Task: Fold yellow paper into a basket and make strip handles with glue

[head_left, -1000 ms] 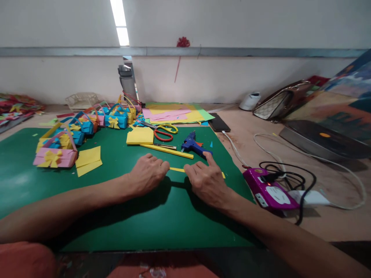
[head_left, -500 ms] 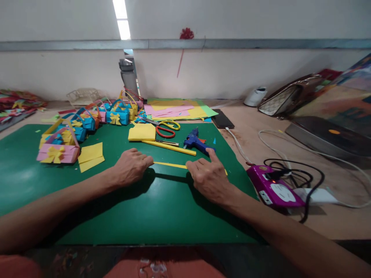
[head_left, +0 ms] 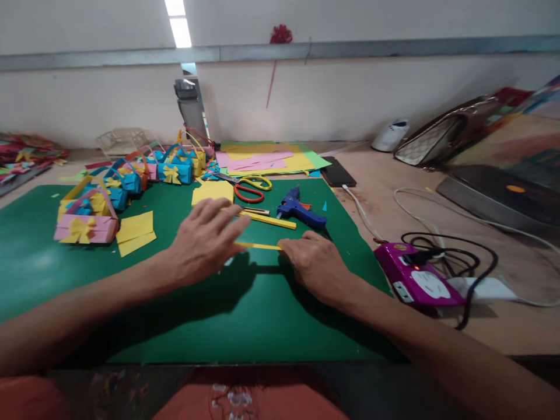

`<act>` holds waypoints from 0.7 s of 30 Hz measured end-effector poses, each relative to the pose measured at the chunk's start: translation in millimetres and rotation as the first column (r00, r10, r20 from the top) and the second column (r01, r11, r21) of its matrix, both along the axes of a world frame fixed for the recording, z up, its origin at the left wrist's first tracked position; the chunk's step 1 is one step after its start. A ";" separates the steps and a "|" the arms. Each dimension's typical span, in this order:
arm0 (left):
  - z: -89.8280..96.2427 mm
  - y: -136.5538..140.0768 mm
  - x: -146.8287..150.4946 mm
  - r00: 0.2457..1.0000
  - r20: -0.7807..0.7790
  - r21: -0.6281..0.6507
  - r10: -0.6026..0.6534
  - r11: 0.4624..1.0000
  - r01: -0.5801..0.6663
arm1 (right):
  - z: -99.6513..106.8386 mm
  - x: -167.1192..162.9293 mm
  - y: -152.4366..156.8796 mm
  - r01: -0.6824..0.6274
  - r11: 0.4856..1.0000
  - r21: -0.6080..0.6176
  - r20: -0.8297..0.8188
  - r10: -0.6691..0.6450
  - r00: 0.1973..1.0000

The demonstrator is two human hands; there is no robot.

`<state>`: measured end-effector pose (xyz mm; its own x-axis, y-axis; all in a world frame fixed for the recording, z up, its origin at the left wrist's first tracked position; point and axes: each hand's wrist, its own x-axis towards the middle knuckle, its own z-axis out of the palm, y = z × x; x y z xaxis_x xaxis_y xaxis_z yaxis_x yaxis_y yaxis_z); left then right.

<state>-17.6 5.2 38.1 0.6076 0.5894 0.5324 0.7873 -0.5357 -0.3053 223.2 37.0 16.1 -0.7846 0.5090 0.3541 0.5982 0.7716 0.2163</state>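
Note:
A narrow yellow paper strip (head_left: 262, 246) spans the gap between my two hands, just above the green cutting mat (head_left: 192, 326). My right hand (head_left: 317, 265) is closed, pinching the strip's right part between thumb and fingers. At the other end, my left hand (head_left: 205, 242) has its fingers stretched out and apart, slightly blurred, with the thumb by the strip's left end. Beyond the hands lie another yellow strip (head_left: 280, 222), a stack of yellow paper (head_left: 213, 192) partly behind my left fingers, scissors (head_left: 251, 192) and a blue glue gun (head_left: 301, 209).
Small paper baskets with bows, such as a pink one (head_left: 98, 228), stand at the left beside two yellow paper pieces (head_left: 136, 233). Coloured sheets (head_left: 262, 160) and a phone (head_left: 339, 172) lie at the back. A purple power strip (head_left: 415, 280) with cables sits at right.
My left hand has opened from its pinch, fingers spreading, and moved a little right along the strip. My right index finger, raised before, has come down. The view has tilted slightly.

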 end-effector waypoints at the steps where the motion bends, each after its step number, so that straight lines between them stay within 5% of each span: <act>1: -1.8 -2.9 9.1 0.999 -0.022 -0.045 -0.045 0.998 0.044 | -1.0 -2.0 -1.7 -0.027 0.999 -0.021 0.007 0.027 1.000; 4: -9.1 -5.3 25.4 0.997 0.011 -0.307 -0.074 0.949 0.074 | -2.9 -4.4 -3.2 -0.068 0.996 -0.052 0.009 0.068 0.998; 6: -10.6 -2.3 25.4 0.993 0.116 -0.532 0.013 0.845 0.051 | -2.3 -2.3 -0.9 -0.058 0.998 -0.020 -0.022 0.057 0.998; 9: -5.3 5.4 16.5 0.916 0.340 -0.828 0.214 0.529 0.184 | 0.3 4.0 5.2 -0.026 0.997 0.072 -0.081 0.032 0.996; 11: -0.4 10.8 10.2 0.868 0.401 -0.896 0.294 0.323 0.305 | 1.1 8.3 9.5 -0.015 0.994 0.106 -0.102 0.026 0.994; 13: 2.5 15.1 5.8 0.855 0.413 -0.908 0.314 0.217 0.359 | 0.2 11.3 13.0 -0.012 0.994 0.110 -0.111 0.025 0.993; 18: 3.6 17.9 1.9 0.900 0.355 -0.930 0.253 0.193 0.312 | -6.3 13.3 16.2 -0.069 0.997 -0.022 -0.139 0.065 0.988; 21: 4.6 14.7 4.4 0.917 0.315 -0.934 0.244 0.251 0.254 | -9.0 11.6 14.6 -0.077 0.996 -0.039 -0.153 0.071 0.986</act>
